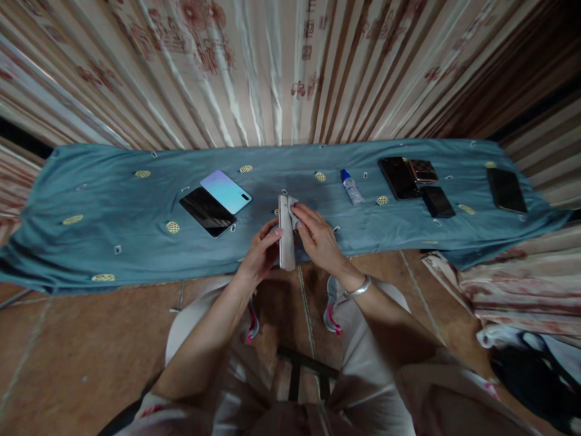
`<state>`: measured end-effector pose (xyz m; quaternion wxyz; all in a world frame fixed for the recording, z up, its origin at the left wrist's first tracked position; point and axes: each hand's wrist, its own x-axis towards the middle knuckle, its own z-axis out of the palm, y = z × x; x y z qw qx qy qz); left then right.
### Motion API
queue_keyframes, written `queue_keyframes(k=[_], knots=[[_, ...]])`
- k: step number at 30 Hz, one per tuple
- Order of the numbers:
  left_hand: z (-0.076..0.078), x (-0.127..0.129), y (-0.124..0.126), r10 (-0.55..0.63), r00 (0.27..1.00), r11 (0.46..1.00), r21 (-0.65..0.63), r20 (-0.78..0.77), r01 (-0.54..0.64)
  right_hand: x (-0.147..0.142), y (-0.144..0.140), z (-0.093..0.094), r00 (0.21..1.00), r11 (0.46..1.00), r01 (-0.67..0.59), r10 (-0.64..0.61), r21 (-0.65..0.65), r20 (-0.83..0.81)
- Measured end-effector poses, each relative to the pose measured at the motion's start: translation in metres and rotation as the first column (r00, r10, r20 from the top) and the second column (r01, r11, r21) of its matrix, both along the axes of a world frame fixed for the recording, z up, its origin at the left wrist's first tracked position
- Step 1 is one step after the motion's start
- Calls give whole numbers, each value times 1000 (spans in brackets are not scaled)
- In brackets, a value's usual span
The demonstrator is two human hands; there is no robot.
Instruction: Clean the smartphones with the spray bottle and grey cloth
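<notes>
The pale phone stands edge-on to the camera, so neither its face nor its back can be read. The left hand covers its lower left side, and the right hand hides most of the small cloth pressed against it. The little bottle near the table's far edge is too small for its label to be read. The dark bundle on the floor is cut off by the picture's right edge.
</notes>
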<state>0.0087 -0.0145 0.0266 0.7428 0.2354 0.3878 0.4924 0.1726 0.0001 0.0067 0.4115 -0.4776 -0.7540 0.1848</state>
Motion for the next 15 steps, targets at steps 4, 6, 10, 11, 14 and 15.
queue_keyframes(k=[4, 6, 10, 11, 14, 15], knots=[[0, -1, 0, 5, 1000, 1000, -3, 8, -5, -1, -2, 2, 1000, 1000, 0, 0, 7, -22], [0, -1, 0, 3, 1000, 1000, -8, 17, -3, -1, -4, 2, 999, 1000, 2, -1, 16, -40], [-2, -1, 0, -13, 1000, 1000, -9, 14, 13, -2, -4, 2, 998, 1000, 9, -9, -8, -59], [-3, -1, -1, -14, 1000, 1000, -7, 12, 14, -2, -4, 2, 998, 1000, 7, -8, -15, -66], [-4, 0, -1, -12, 1000, 1000, -12, 12, 12, -1, -1, 2, 996, 1000, 3, -5, -21, -87], [-4, 0, -2, -14, 1000, 1000, -13, 12, 14, -1, 0, 2, 996, 1000, 7, -8, -17, -88]])
